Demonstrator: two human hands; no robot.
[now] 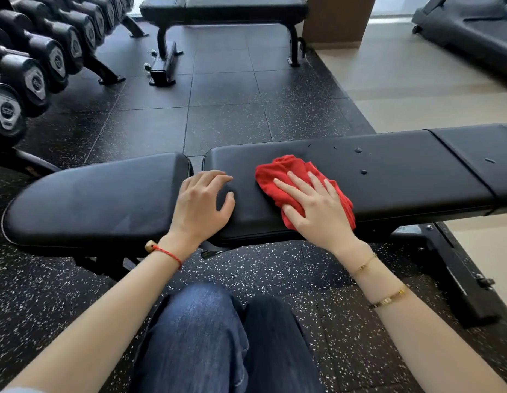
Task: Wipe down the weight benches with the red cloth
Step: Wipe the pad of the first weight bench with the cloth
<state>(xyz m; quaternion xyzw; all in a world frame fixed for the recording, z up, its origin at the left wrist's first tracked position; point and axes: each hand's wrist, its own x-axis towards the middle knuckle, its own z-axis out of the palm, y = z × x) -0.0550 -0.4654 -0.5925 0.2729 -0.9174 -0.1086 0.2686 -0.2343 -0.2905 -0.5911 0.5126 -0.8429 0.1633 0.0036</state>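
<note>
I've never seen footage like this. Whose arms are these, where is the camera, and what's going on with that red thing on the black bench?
There is no machine here: a person wears a camera on their head, looking forward and down, so you see their own arms and knees. This is the only view.

In front lies a black padded weight bench. The right hand presses flat, with straight fingers, on a crumpled red cloth lying on the pad. The left hand rests on the pad beside it, fingers loosely bent, holding nothing. A few water droplets sit on the pad to the right of the cloth, not yet wiped.

Farther off stand a second bench and, on the left, a rack of dumbbells.
</note>
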